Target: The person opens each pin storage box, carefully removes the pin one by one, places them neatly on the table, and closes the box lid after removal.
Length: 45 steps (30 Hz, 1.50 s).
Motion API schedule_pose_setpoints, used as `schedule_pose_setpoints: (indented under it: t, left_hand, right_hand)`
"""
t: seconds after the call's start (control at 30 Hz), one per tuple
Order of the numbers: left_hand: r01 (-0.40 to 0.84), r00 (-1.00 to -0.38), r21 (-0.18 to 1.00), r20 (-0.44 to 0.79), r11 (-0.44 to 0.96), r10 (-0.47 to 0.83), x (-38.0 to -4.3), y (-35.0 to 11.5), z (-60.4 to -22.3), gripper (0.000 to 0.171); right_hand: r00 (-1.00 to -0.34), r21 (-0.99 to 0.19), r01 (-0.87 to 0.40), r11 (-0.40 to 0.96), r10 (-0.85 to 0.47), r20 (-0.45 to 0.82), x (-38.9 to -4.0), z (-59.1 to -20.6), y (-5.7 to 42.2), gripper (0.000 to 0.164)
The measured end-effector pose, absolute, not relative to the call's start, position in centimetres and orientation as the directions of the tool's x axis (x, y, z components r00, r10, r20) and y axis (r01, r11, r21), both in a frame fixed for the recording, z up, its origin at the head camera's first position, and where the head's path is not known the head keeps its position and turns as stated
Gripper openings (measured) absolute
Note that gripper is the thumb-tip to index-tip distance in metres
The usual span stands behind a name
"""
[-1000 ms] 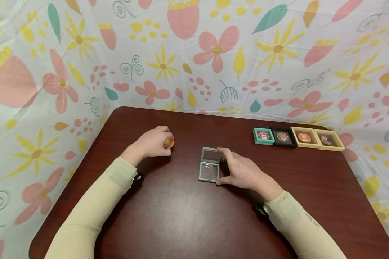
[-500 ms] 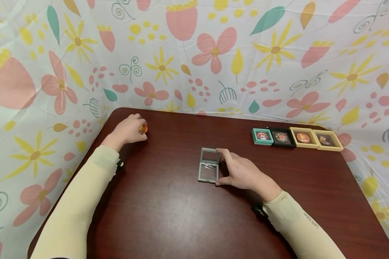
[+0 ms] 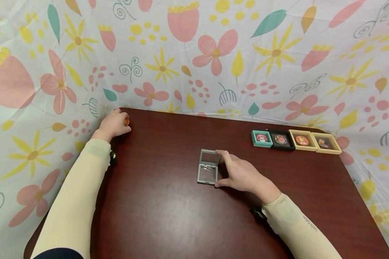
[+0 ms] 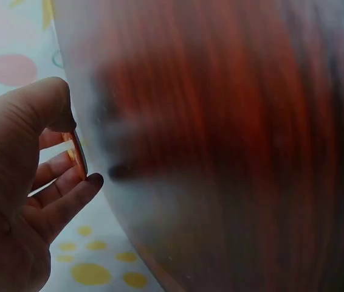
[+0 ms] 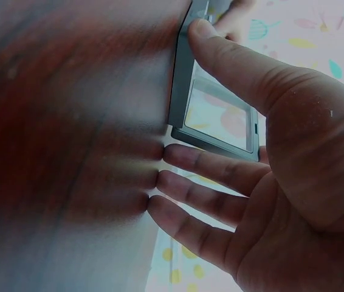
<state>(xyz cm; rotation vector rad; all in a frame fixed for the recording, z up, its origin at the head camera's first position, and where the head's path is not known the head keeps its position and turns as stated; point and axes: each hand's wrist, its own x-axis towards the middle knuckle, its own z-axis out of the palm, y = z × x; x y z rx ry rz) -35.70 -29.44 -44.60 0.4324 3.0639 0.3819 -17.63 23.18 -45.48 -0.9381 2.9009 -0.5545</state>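
Note:
At the table's far left corner my left hand [image 3: 111, 124] pinches a small orange disc [image 3: 126, 122] on edge. In the left wrist view the disc [image 4: 79, 159] appears as a thin rim between thumb and fingers, close by the table surface. My right hand [image 3: 241, 172] holds the right side of a grey-green hinged display frame [image 3: 199, 175], thumb at its near corner and index finger at the raised lid. The frame stands unfolded on the table, with clear film in both halves. In the right wrist view the other fingertips touch the table below the frame [image 5: 181, 79].
At the back right, a row of small box frames holds round pictures: a teal frame [image 3: 262, 145], a black frame [image 3: 282, 148] and two cream frames [image 3: 304, 148]. A flower-print cloth [image 3: 188, 54] hangs behind and left of the dark wooden table [image 3: 162, 216].
My left hand has moved left and away with the orange disc, from near the display frame to the far left corner. The right hand stays on the frame, which keeps its place.

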Motion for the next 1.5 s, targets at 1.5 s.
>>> schedule_pose_setpoints:
  t: [1.5]
  left_hand:
    - [0.240,-0.967,0.300,-0.011,0.923,0.255,-36.4,-32.1,-45.0,0.048]
  right_hand:
    - [-0.812,-0.345,-0.567,0.748,-0.578,0.083,-17.7,-45.7,23.3,0.119]
